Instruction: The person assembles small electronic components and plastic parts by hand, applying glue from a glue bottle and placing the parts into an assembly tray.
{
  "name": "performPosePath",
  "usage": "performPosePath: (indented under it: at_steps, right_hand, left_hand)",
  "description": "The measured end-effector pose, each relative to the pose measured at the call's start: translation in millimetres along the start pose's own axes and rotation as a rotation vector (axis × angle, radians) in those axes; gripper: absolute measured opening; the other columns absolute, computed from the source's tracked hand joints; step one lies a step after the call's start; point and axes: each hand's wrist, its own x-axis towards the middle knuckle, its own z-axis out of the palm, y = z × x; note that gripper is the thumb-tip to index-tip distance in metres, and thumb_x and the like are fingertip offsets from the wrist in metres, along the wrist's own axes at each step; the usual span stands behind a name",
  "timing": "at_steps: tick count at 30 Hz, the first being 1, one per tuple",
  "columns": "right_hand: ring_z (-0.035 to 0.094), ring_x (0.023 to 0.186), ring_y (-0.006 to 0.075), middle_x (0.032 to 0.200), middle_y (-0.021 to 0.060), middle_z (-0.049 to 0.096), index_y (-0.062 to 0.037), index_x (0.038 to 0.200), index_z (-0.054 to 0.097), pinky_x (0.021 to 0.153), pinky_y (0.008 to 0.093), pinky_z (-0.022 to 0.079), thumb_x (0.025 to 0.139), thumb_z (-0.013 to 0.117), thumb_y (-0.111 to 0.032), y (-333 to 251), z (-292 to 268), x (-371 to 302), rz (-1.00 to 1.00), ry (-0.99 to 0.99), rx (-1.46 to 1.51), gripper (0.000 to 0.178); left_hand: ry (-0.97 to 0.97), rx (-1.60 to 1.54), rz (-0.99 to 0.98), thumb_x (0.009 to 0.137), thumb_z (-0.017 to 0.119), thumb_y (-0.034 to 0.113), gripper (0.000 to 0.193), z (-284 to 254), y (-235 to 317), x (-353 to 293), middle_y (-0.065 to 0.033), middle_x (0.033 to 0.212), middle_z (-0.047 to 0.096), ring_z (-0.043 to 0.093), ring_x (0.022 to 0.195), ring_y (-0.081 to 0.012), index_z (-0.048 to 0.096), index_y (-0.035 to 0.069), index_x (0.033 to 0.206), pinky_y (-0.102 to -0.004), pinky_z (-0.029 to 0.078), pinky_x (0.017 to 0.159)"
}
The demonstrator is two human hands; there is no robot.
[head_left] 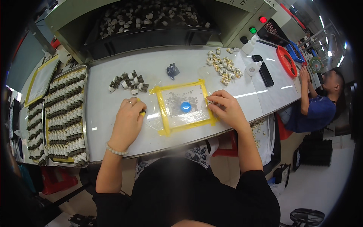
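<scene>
At the taped sheet's edge (204,90) (open tabletop (250,104) rightward) curls the right hand (227,107).

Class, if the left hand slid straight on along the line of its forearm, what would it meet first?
The left hand would most likely meet the cluster of dark-and-white pieces just beyond it. Its height above the tabletop is unclear, so it might pass over them.
</scene>
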Motion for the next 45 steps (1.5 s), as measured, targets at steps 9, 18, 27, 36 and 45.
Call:
performPosePath:
  at_steps: [9,18,27,36,45]
  right_hand:
    - [0.059,0.073,0.0163,0.084,0.0074,0.063,-0.0002,0.093,0.065,0.068,0.0278,0.049,0.073,0.072,-0.007,-8,7,0,0.241,0.126,0.005,0.023]
    - [0.057,0.074,0.0175,0.088,0.0080,0.061,-0.0010,0.101,0.066,0.070,0.0274,0.046,0.077,0.067,-0.006,-10,7,1,0.042,-0.099,0.129,0.025]
    - [0.057,0.083,0.0228,0.092,0.0104,0.057,-0.0018,0.105,0.066,0.072,0.0308,0.048,0.079,0.067,-0.008,-11,9,3,-0.080,-0.009,-0.142,0.027]
    - [0.059,0.082,0.0232,0.092,0.0102,0.059,-0.0034,0.101,0.067,0.070,0.0309,0.049,0.076,0.071,-0.009,-34,19,16,-0.096,-0.038,-0.040,0.026]
    - [0.059,0.075,0.0251,0.082,0.0088,0.061,-0.0049,0.092,0.070,0.067,0.0330,0.049,0.071,0.071,-0.010,-45,21,37,-0.194,-0.175,-0.132,0.021]
  left_hand:
    - [0.202,0.142,-0.020,0.070,0.069,0.007,0.025,12,19,-11,-0.0118,0.093,0.056,0.050,0.085,-0.0299,0.058,0.000,0.092,-0.0395,0.042,0.075]
    - [0.114,0.154,0.020,0.071,0.068,0.007,0.024,15,19,-12,-0.0085,0.088,0.056,0.050,0.088,-0.0257,0.059,0.003,0.093,-0.0379,0.040,0.074]
    - [0.068,-0.551,-0.053,0.071,0.066,-0.006,0.032,13,38,-22,-0.0089,0.091,0.054,0.058,0.079,-0.0192,0.059,-0.004,0.103,-0.0294,0.050,0.069]
    - [0.036,-1.536,-0.355,0.078,0.066,-0.010,0.033,47,42,-37,-0.0114,0.105,0.059,0.060,0.096,-0.0160,0.057,-0.006,0.110,-0.0259,0.055,0.078]
    - [0.032,-1.529,-0.394,0.081,0.065,-0.004,0.032,53,43,-40,-0.0129,0.091,0.065,0.064,0.073,-0.0152,0.057,-0.006,0.113,-0.0240,0.052,0.061]
